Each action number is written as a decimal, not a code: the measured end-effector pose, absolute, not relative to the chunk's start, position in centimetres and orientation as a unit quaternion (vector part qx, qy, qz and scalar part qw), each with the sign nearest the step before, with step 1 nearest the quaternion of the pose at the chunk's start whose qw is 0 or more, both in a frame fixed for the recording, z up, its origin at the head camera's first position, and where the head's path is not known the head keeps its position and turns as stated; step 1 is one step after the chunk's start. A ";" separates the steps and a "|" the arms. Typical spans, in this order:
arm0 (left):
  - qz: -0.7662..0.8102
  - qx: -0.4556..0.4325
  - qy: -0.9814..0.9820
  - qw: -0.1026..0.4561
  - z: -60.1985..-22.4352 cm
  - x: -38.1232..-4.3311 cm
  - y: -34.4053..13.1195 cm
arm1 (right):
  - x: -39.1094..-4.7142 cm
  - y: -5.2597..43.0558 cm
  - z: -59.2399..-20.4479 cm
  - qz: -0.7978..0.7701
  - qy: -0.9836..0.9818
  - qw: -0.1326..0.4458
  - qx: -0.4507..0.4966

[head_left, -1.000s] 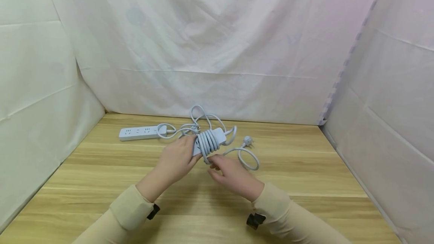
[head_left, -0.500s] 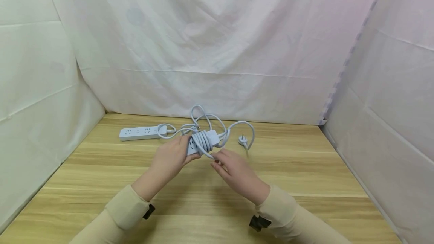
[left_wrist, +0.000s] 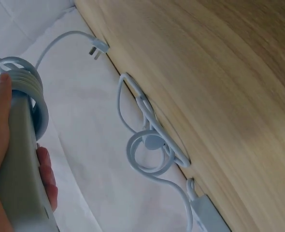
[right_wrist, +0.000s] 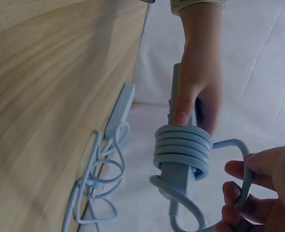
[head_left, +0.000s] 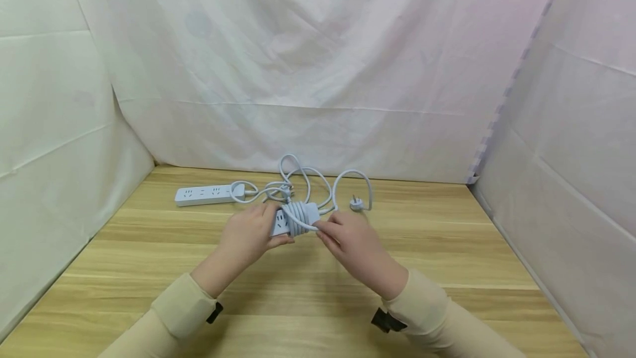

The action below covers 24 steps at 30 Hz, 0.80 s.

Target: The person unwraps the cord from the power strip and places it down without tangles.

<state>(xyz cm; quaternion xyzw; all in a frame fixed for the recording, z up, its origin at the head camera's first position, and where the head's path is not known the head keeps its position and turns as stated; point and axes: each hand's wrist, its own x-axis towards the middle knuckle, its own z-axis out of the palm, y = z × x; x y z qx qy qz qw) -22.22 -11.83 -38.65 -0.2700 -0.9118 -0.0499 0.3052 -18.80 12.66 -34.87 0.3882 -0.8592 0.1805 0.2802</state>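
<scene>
My left hand grips one end of a white power strip, which is held up at the middle of the table. Several turns of its cord are wound around the strip's body. In the right wrist view, my left thumb presses right at the edge of the coil. My right hand pinches a length of this cord just right of the strip, pulled out from the coil. From the strip's far end the cord arches to the right, down to its plug, whose pins point up.
A second white power strip lies at the back left of the wooden table. Its cord spreads in loose loops behind the held strip, with a plug among them. White cloth walls enclose the back and sides.
My right hand has moved right and slightly up, drawing the cord away from the coil. The held strip has shifted left and down. Its plug has turned, and the cord behind it now arches up.
</scene>
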 end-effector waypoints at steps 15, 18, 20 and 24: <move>-0.040 -0.289 -0.904 0.311 -38.5 -21.6 -11.9 | -19.3 13.9 -33.2 0.134 -0.875 0.272 0.379; -0.047 -0.301 -0.900 0.312 -38.4 -21.4 -11.8 | -19.6 14.1 -33.0 0.148 -0.877 0.258 0.377; -0.048 -0.305 -0.898 0.314 -38.2 -21.2 -11.7 | -19.9 14.3 -32.9 0.157 -0.877 0.251 0.379; -0.045 -0.301 -0.900 0.311 -38.0 -20.8 -11.6 | -20.4 14.8 -32.8 0.181 -0.877 0.240 0.376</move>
